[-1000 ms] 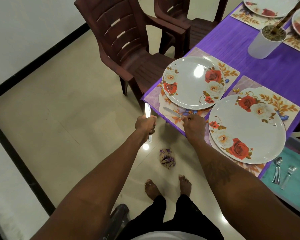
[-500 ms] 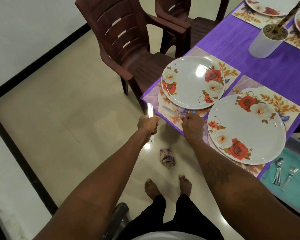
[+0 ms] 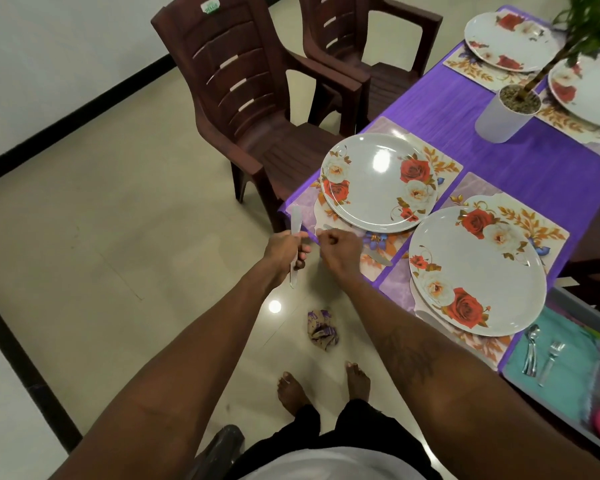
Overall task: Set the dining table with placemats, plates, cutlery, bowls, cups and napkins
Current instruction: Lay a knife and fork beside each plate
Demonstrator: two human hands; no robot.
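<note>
My left hand (image 3: 286, 249) grips a table knife (image 3: 296, 216) upright, just off the table's corner, blade pointing up. My right hand (image 3: 340, 249) sits with fingers curled over a second knife (image 3: 381, 260) that lies on the floral placemat (image 3: 442, 164), below a rose-patterned plate (image 3: 378, 181). The ends of that knife stick out on either side of the hand. Another rose plate (image 3: 478, 271) rests on its own placemat (image 3: 548, 230) to the right. Both mats lie on the purple tablecloth (image 3: 499, 143).
A teal-lined tray (image 3: 568, 386) at lower right holds spoons (image 3: 532, 348) and a fork (image 3: 551, 358). A potted plant (image 3: 506, 112) and two more plates (image 3: 510, 39) stand farther along. Two brown chairs (image 3: 243, 98) flank the table. A crumpled wrapper (image 3: 321, 329) lies by my feet.
My left hand with its knife came closer to the table corner. My right hand slid left along the knife on the placemat, whose end now shows to the right of the hand.
</note>
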